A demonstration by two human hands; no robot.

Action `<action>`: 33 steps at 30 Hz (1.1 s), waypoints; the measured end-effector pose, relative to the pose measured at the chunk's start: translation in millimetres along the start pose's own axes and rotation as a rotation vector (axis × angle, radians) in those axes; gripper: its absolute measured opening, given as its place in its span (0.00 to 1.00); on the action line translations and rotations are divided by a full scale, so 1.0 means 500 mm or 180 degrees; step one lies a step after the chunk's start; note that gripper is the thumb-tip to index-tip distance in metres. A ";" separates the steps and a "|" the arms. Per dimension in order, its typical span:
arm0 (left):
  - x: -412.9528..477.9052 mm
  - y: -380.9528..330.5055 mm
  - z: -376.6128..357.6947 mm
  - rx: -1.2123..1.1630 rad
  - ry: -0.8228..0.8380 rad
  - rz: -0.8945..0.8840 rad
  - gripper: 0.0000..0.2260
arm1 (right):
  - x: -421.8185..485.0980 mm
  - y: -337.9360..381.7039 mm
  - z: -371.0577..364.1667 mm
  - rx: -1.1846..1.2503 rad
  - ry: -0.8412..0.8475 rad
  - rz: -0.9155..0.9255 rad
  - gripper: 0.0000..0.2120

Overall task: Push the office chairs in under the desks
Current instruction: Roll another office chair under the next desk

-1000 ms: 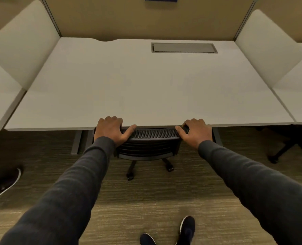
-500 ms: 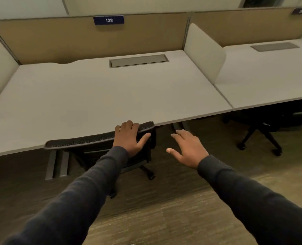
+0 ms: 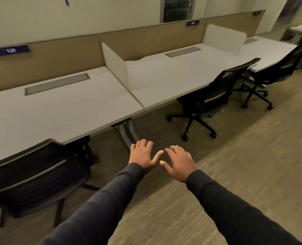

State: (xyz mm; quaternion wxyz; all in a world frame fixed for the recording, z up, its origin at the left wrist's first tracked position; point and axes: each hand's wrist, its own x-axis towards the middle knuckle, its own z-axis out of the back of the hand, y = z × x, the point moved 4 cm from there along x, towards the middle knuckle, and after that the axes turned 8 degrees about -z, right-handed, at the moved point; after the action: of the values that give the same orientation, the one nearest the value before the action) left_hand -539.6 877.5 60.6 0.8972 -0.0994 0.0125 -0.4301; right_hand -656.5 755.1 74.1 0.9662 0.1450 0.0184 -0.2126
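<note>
Grips slack and empty, left hand [image 3: 143, 156] beside right hand [image 3: 179, 163]; chair [image 3: 217, 91] juts past desk [image 3: 164, 80] edge.

Matt white desks [image 3: 58, 110], black mesh-backed chairs [image 3: 217, 89], ribbed carpet [image 3: 252, 156].

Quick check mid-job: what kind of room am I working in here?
Most likely a shared open-plan office or study hall: a row of white desks split by low dividers, numbered signs on the back panel, and black wheeled office chairs.
</note>
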 end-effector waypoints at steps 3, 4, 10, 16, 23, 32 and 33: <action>0.061 -0.123 -0.022 -0.0041 0.0023 -0.0205 0.32 | -0.023 -0.128 0.044 0.0028 -0.0114 -0.0235 0.32; 0.092 -0.185 -0.032 -0.0044 0.0053 -0.0326 0.32 | -0.030 -0.194 0.059 0.0027 -0.0141 -0.0372 0.32; 0.235 -0.401 -0.091 -0.0050 0.0169 -0.0727 0.31 | -0.048 -0.429 0.114 0.0117 -0.0289 -0.0795 0.32; 0.407 -0.587 -0.162 -0.0145 0.0230 -0.1060 0.34 | -0.003 -0.652 0.162 0.0082 -0.0301 -0.1115 0.32; 0.668 -0.771 -0.251 -0.0311 0.0306 -0.1089 0.36 | 0.131 -0.936 0.250 -0.0008 -0.0238 -0.1334 0.32; 0.928 -0.939 -0.283 -0.0237 0.0339 -0.1241 0.34 | 0.284 -1.186 0.361 -0.0015 -0.0360 -0.1450 0.31; 0.957 -0.953 -0.284 -0.0212 0.0353 -0.1239 0.34 | 0.305 -1.211 0.372 -0.0005 -0.0340 -0.1444 0.31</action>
State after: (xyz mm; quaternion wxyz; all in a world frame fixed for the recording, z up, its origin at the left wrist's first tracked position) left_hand -620.2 192.2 41.6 0.7913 -0.1057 0.0566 -0.5996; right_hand -774.6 114.5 72.3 0.8933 0.1250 -0.0006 -0.4317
